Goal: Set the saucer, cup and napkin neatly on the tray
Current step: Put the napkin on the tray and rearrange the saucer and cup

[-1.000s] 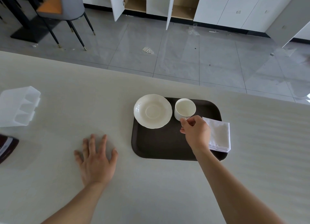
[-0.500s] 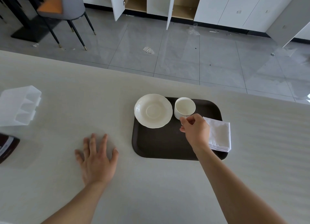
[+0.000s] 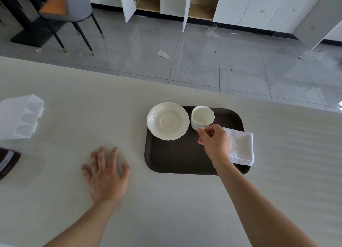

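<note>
A dark brown tray (image 3: 177,159) lies on the pale table. A cream saucer (image 3: 168,121) rests on the tray's far left corner, overhanging the rim. Right beside it stands an empty white cup (image 3: 202,117), upright and nearly touching the saucer. My right hand (image 3: 214,142) pinches the cup's handle at its near side. A folded white napkin (image 3: 240,146) lies on the tray's right side, its edge over the rim and partly hidden by my right hand. My left hand (image 3: 105,176) lies flat on the table left of the tray, fingers spread.
A translucent plastic organiser (image 3: 20,117) sits at the table's left, and a dark brown object (image 3: 7,162) is cut off by the left edge. Beyond the table's far edge are the tiled floor, a grey chair (image 3: 74,10) and white cabinets with open doors.
The cup, held by my right hand, has slid a little left toward the saucer. My left hand has stayed flat on the table.
</note>
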